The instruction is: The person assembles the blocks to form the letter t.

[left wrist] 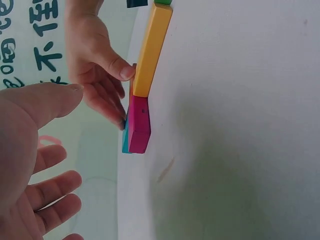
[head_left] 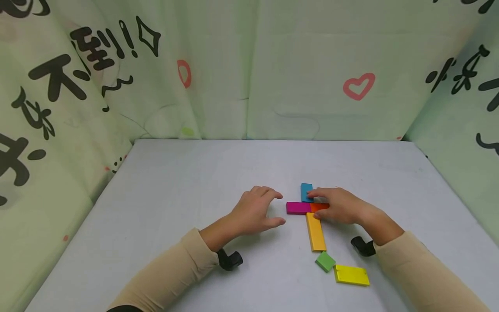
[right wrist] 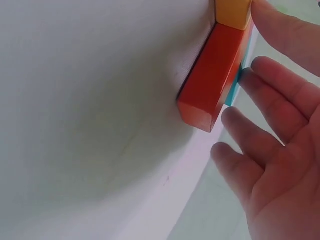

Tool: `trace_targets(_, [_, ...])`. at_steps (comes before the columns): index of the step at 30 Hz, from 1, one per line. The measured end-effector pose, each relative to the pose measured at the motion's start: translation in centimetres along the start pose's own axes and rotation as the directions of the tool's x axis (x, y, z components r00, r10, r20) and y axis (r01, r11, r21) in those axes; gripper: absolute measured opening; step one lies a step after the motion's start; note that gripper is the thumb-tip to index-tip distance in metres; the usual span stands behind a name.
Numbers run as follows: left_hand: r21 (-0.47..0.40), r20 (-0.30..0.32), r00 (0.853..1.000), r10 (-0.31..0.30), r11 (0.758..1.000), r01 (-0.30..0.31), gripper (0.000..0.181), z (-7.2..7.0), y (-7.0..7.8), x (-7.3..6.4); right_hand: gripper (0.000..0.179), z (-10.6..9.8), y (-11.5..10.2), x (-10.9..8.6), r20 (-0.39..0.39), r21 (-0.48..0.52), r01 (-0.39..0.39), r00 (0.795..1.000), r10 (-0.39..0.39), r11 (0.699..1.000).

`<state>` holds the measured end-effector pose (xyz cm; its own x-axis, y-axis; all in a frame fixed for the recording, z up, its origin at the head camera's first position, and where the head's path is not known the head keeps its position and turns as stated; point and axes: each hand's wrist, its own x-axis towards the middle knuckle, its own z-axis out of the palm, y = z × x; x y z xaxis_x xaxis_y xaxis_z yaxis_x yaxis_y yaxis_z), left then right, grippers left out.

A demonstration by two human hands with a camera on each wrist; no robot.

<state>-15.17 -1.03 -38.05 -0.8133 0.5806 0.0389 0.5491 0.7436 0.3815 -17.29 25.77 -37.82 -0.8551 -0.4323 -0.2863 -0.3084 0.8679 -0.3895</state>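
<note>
In the head view my left hand (head_left: 254, 211) hovers left of the magenta block (head_left: 298, 208), thumb and fingers spread with nothing between them. My right hand (head_left: 344, 206) reaches over the right end of the orange-red block (head_left: 319, 206), which lies end to end with the magenta one. Its fingertips are at the blue block (head_left: 306, 192) behind. Its thumb is by the top of the long amber block (head_left: 315, 232), which runs toward me. The right wrist view shows the fingers (right wrist: 272, 100) loosely extended beside the orange-red block, not wrapped round it.
A green block (head_left: 325, 261) sits turned at the near end of the amber one, its corner close to a flat yellow block (head_left: 351, 275). All lie on a white table (head_left: 175, 182). Pale green curtains (head_left: 312, 56) with black writing enclose the back and sides.
</note>
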Motion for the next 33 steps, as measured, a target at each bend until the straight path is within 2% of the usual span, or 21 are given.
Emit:
trace_targets(10, [0.020,0.026,1.000,0.005,1.000,-0.006,0.057,0.27,0.42,0.49,0.059,-0.04,-0.02,-0.04,-0.011,-0.013,-0.010,1.000,0.010,1.000])
trace_targets(23, [0.022,0.029,1.000,-0.002,1.000,0.002,0.057,0.44,0.45,0.61,0.042,-0.05,0.31,-0.13,-0.064,-0.044,0.055,0.996,-0.057,0.998])
trace_targets(33, [0.009,0.034,0.999,-0.019,1.000,0.019,0.056,0.37,0.53,0.52,0.042,0.14,0.46,0.24,-0.081,-0.024,0.085,0.993,-0.086,0.996])
